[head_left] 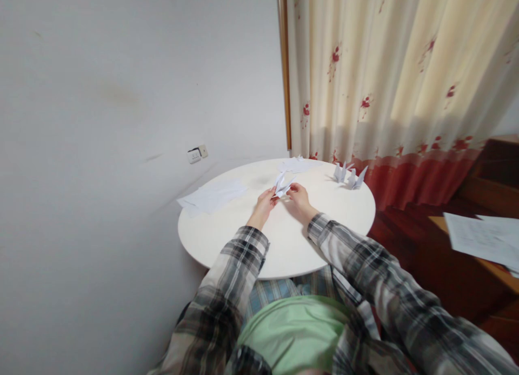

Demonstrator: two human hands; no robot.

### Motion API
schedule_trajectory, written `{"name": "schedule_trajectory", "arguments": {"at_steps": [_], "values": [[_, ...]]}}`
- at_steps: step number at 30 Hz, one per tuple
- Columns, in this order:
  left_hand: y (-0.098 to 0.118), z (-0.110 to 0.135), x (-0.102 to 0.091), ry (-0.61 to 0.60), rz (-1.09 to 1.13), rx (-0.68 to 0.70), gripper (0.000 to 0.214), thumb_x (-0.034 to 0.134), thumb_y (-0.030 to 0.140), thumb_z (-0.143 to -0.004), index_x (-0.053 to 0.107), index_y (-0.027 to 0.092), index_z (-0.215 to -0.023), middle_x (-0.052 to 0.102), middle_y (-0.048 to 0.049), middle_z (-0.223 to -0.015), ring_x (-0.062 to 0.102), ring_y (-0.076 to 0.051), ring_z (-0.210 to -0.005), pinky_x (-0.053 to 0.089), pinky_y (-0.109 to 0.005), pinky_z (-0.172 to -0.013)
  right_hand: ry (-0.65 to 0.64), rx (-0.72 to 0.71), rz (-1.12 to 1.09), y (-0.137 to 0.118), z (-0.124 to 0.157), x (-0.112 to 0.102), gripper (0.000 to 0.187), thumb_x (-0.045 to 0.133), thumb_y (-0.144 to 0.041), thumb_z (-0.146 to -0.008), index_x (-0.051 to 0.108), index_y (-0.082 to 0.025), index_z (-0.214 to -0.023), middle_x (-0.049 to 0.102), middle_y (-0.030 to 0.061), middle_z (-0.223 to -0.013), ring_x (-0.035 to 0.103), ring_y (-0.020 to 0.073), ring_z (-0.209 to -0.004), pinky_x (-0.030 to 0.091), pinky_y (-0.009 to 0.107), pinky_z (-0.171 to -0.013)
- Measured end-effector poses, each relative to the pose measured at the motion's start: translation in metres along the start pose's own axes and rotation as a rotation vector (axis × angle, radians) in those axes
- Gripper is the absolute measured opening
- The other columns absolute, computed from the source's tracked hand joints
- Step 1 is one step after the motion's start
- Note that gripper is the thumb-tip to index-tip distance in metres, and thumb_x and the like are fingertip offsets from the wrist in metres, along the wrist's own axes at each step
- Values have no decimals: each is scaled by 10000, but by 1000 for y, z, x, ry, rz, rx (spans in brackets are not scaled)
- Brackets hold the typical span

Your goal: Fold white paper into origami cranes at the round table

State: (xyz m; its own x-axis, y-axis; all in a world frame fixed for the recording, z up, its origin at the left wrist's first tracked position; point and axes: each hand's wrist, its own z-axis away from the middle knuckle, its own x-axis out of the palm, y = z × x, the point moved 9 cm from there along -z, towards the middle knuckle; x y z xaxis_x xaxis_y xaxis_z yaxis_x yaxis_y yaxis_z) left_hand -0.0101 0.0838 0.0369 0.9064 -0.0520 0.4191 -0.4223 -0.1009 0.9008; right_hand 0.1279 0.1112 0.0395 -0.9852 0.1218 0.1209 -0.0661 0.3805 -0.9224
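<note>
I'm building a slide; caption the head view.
Left hand and right hand handle folded paper over a round table, two paper figures near its right edge.

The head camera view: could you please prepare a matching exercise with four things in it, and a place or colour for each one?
Things:
1. Folded paper piece
2. Pair of standing paper figures
3. Curtain
4. Socket

Places or colours:
A. cream with red flowers
B. between left hand and right hand
C. on the wall
D. table's right side

Pairs: 1-B, 2-D, 3-A, 4-C
</note>
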Motion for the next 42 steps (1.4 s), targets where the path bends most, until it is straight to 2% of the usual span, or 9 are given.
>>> {"name": "schedule_trajectory", "arguments": {"at_steps": [12,23,33,42], "values": [[1,-2,-2,14,-14,20,296,729,355,-650,636,150,-844,655,-23,-780,548,-77,-657,388,-200,-604,15,2,0,-4,2,-2,90,601,-232,-621,630,-180,-689,645,36,-732,555,169,-685,456,330,-699],[3,0,-1,2,-27,36,299,732,364,-643,629,153,-829,647,-17,-762,536,-74,-630,370,-198,-570,23,-46,43,1,-2,-4,116,637,-314,-627,640,-205,-665,660,41,-705,562,187,-680,451,361,-754],[1,-2,-2,-12,-22,42,352,755,390,-597,639,157,-834,653,-25,-802,537,-82,-665,376,-206,-605,6,-37,151,3,-3,-2,96,608,-260,-664,645,-176,-691,687,65,-766,602,185,-713,470,323,-717],[4,0,1,-31,-25,58,393,778,397,-560,637,164,-844,641,-21,-815,530,-73,-659,376,-190,-586,-3,-14,215,0,0,0,154,557,-293,-677,631,-160,-657,669,58,-696,592,170,-657,450,267,-593]]}}
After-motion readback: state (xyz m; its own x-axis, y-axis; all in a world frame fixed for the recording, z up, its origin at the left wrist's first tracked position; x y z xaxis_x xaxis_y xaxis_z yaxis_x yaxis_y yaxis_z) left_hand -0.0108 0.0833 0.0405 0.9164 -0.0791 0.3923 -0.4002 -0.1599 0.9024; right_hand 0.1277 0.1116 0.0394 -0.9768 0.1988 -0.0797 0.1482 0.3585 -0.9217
